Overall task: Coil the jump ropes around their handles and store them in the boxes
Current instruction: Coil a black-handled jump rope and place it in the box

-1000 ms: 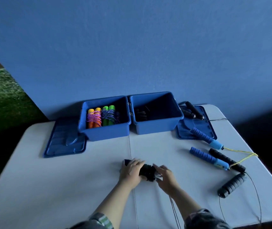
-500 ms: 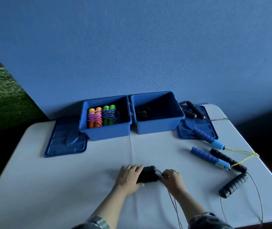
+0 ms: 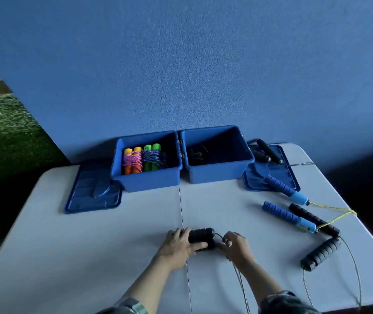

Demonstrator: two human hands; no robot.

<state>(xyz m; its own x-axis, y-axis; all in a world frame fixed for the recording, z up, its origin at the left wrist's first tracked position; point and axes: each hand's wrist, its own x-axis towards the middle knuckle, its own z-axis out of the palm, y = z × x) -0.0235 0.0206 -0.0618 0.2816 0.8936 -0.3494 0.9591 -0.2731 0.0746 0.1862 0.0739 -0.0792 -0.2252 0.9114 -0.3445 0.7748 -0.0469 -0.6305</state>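
Black handles (image 3: 200, 237) lie paired near the tabletop's (image 3: 90, 257) 6 o'clock edge, pinned under the left hand (image 3: 177, 247), whose fingers curl over their left end. The right hand (image 3: 235, 245) pinches the thin rope (image 3: 239, 279) just at the handles' right end; the rest of the rope trails off the near edge toward the person.

Risks, as I judge them: the rope looks thin and springy, so a slack pinch could let the turns spring loose. The free length hanging off the edge could snag or drag. Two handles held by one hand may also roll apart, spoiling the coil.

At 3 o'clock lie unwound ropes: two blue handles (image 3: 282, 215) with yellow cord (image 3: 337, 214) crossing another black pair (image 3: 316, 234); their cords overlap and may tangle when lifted. More black handles (image 3: 268, 152) rest on a lid (image 3: 271, 175) at 1 o'clock.

At 12 o'clock stand two open blue boxes: the left box (image 3: 144, 180) holds coiled orange and green ropes, the right box (image 3: 217, 173) something dark, hard to make out. Another lid (image 3: 92, 196) lies at 10 o'clock. The tabletop is pale with a centre seam; a blue wall (image 3: 181, 64) rises behind, green turf (image 3: 4, 132) at far left.
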